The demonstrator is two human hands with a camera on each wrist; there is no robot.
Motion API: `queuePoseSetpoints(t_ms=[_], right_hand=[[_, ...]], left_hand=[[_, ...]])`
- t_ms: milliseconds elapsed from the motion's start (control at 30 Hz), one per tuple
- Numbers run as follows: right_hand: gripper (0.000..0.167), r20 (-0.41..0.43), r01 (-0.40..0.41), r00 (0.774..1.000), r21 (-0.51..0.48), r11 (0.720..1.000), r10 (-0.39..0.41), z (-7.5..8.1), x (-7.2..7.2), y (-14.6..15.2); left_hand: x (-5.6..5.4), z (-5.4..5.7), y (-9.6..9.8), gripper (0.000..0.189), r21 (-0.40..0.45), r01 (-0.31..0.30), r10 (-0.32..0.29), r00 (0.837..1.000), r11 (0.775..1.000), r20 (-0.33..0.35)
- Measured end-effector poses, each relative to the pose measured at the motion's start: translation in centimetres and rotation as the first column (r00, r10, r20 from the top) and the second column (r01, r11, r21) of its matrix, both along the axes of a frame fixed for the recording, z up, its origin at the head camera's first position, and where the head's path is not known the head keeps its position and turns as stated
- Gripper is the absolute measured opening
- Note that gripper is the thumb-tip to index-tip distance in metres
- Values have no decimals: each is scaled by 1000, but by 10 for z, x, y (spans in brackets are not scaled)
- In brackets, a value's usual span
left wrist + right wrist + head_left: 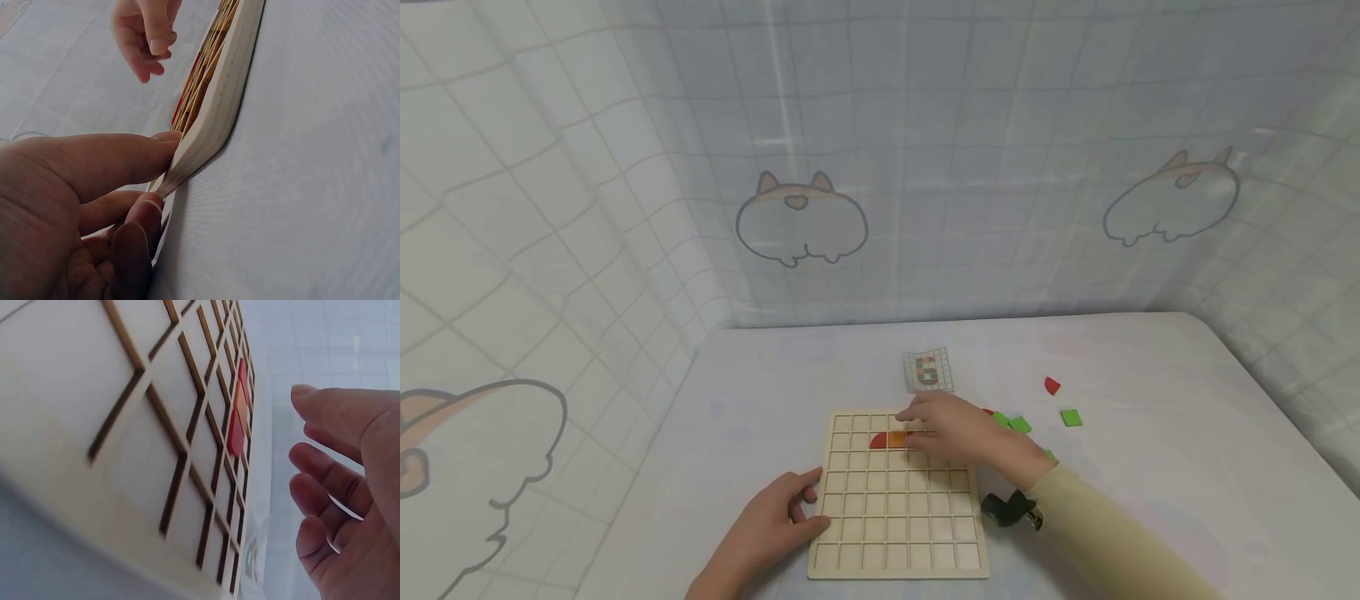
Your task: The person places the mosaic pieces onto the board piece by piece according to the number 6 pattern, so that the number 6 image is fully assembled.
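Note:
My left hand holds the left edge of a pale wooden grid board, thumb and fingers at its rim in the left wrist view. Above the board's upper part hovers my right hand, fingers loosely bent; nothing shows between them in the right wrist view. One row of the grid carries a red rounded piece, an orange piece and another red piece, which the right hand partly covers in the head view. Most other squares in view are bare wood.
A small printed grid card lies beyond the board. To the right are a red wedge piece, a green square and more green pieces near the right wrist. A dark object shows beside the cuff. Patterned curtains surround the table.

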State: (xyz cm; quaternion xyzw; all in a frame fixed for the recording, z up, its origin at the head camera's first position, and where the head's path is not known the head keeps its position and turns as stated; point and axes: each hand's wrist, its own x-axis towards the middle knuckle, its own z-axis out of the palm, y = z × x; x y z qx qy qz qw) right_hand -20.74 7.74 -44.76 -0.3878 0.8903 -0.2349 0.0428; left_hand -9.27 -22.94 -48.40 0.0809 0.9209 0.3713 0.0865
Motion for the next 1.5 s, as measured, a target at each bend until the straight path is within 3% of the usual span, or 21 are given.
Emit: queuePoseSetpoints(t_ms=[400,667,933,1267,1500], right_hand=[[36,85,89,993,-32,995,-86,7,9,46],[37,50,147,988,-71,987,-144,10,17,80],[36,44,187,982,-113,976,-183,3,25,111],[37,75,302,953,-125,945,-295,-8,37,140],[36,101,400,915,-104,910,-391,-16,47,155]], left_hand=[[0,0,0,73,-1,3,-3,1000,1000,-4],[-1,0,0,74,-5,-5,5,1000,1000,-8],[-2,-2,0,74,-10,-9,9,1000,1000,0],[-3,-2,-1,74,2,-11,11,1000,1000,4],[-4,-2,0,74,4,-9,9,1000,1000,4]])
